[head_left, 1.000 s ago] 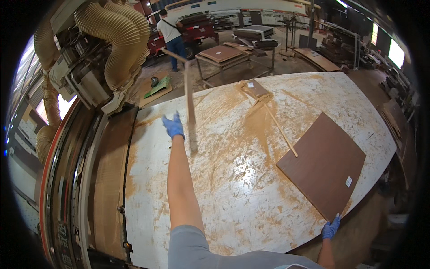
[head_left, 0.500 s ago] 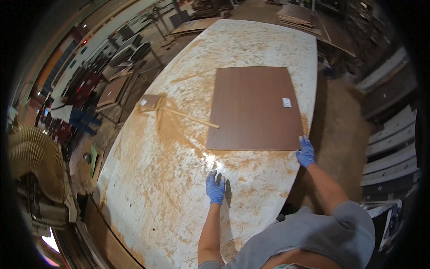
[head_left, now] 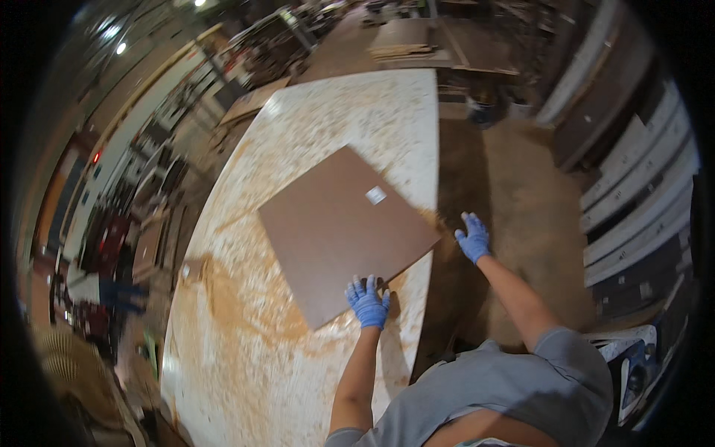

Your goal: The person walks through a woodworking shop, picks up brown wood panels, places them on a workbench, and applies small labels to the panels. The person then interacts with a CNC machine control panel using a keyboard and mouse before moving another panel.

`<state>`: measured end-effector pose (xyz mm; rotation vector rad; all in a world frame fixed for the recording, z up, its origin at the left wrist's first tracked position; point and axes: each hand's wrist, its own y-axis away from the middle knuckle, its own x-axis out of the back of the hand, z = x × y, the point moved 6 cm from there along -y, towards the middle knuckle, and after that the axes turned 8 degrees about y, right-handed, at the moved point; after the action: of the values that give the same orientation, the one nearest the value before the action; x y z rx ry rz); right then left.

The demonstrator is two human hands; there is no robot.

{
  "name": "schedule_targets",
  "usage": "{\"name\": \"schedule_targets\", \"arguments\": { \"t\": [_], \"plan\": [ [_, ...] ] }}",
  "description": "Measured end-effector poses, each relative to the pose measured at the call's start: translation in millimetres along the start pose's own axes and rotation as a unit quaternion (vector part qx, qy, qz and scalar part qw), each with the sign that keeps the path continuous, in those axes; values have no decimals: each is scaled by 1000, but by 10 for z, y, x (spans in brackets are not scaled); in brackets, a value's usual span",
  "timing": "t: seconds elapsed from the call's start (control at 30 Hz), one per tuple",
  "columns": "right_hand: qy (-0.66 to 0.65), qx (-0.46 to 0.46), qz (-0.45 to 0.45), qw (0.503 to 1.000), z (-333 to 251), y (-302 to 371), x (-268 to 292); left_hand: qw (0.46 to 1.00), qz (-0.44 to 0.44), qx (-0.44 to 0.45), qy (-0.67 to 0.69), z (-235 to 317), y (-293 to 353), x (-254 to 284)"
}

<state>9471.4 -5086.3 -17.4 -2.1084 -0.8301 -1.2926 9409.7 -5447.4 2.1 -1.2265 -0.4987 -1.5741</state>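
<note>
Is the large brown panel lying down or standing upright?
Lying down: the brown panel shows its broad face and white label upward.

Both forearms [head_left: 353, 384] angle forward, left gloved fingers [head_left: 371, 284] spread, right gloved fingers [head_left: 474, 225] parted and farther out

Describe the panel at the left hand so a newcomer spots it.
Find the long white table strewn with tan dust. Lying askew on it, by the blue-gloved left hand, is a flat brown rectangular panel. It dwarfs the small brown piece on its left.
</note>
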Motion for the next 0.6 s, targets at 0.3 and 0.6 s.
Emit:
{"name": "schedule_targets", "arguments": {
  "t": [0.3,0.6],
  "plan": [
    [-38,-276,-217,936,2910,1494,391,996,-54,-73,-10,655,-759,-907],
    [-136,-570,8,810,3846,2444,916,881,73,-448,135,1969,-2321,-1802]
  ]
}}
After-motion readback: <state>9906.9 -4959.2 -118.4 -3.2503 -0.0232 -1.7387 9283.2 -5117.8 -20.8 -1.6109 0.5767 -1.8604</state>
